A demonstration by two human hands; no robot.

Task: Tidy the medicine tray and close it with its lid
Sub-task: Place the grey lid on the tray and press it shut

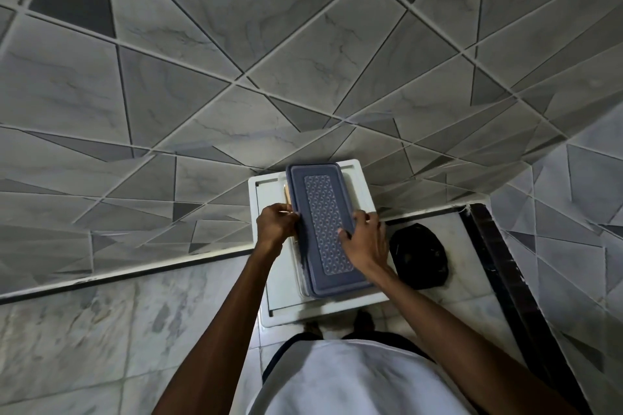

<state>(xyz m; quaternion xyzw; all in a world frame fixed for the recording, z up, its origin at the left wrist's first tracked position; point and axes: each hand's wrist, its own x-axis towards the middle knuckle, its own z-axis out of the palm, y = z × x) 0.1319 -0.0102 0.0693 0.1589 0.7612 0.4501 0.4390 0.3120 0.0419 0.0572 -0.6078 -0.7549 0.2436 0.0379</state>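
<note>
Nearest to me, my two forearms are reaching out from my white shirt toward the small white square tabletop standing on the marble floor. On it I am setting the blue-grey rectangular plastic lid, with its patterned centre panel, down over the clear plastic medicine tray, of which only a thin rim is showing at the lid's seven o'clock corner.

My left hand is curling its fingers around the lid's long edge at nine o'clock. My right hand is lying partly flat on the lid at three o'clock, fingers spread across its top and edge. Both are holding the lid.

I judge the tidying done and the closing step under way. The lid looks slightly off square to the tray, so the next move calls for lining up the edges and pressing down evenly until it seats.

A thin tan stick-like piece is peeking out at eleven o'clock; I cannot tell what it is, but it may foul the seal.

At three o'clock, just beside the tabletop, a black rounded object is lying on the floor.

Count: one lid, one tray, one tabletop, one black object, two hands.
</note>
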